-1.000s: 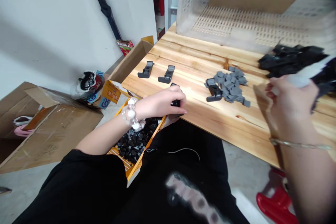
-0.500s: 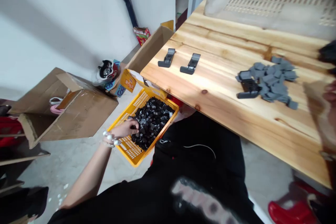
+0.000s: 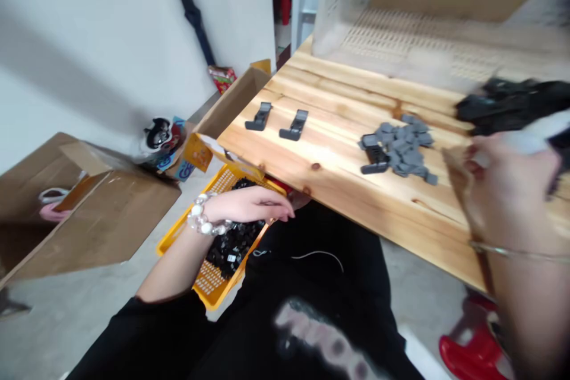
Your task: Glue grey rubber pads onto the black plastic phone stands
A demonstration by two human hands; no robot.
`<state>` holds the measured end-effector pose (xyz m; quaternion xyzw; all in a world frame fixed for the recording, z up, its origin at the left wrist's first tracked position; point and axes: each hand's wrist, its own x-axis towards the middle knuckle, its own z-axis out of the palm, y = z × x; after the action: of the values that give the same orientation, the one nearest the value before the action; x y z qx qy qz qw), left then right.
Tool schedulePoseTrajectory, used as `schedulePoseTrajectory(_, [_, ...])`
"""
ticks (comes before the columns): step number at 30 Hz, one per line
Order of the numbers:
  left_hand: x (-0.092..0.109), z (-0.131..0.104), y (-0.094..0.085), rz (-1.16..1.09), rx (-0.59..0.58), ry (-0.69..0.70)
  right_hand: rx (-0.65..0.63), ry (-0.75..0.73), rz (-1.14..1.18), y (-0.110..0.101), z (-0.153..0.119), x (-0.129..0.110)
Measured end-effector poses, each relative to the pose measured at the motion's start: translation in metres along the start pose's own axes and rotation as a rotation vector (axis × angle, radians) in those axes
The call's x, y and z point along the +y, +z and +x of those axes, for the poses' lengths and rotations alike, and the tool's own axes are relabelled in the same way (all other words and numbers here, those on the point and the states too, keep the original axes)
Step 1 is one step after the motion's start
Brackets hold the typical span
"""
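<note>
My left hand, wearing a beaded bracelet, is raised over the yellow basket. Its fingers curl together with the palm down, and whatever they hold is hidden. Under it, the basket holds many small black parts. My right hand, blurred, is closed around a white bottle-like object above the table's right side. A pile of small grey pieces lies left of that hand, with a black clip-like part at its edge. Two similar parts, one left and one right, lie farther left.
A whitish perforated crate stands at the back of the wooden table. Blurred black items lie at the right. Cardboard boxes, one open box among them, stand on the floor left. A red stool is lower right.
My left hand has risen out of the black parts and moved right, toward the table edge. My right hand has come into view from the right with the white object. The whole view has shifted.
</note>
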<state>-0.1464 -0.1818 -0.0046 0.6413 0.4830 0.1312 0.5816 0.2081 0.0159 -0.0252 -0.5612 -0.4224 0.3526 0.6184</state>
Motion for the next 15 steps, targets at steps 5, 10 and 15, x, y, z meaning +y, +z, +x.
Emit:
schedulePoseTrajectory(5, [0.067, 0.093, 0.024, 0.068, 0.386, 0.335, -0.045, 0.015, 0.028, -0.001, 0.001, 0.0])
schedulePoseTrajectory(10, [0.07, 0.161, 0.043, 0.56, 0.642, 0.328, -0.036, 0.042, 0.027, -0.006, 0.003, -0.003])
schedulePoseTrajectory(15, [0.064, 0.153, 0.048, 0.57, 0.733, 0.298, -0.085, 0.017, -0.011, -0.004, 0.001, -0.006])
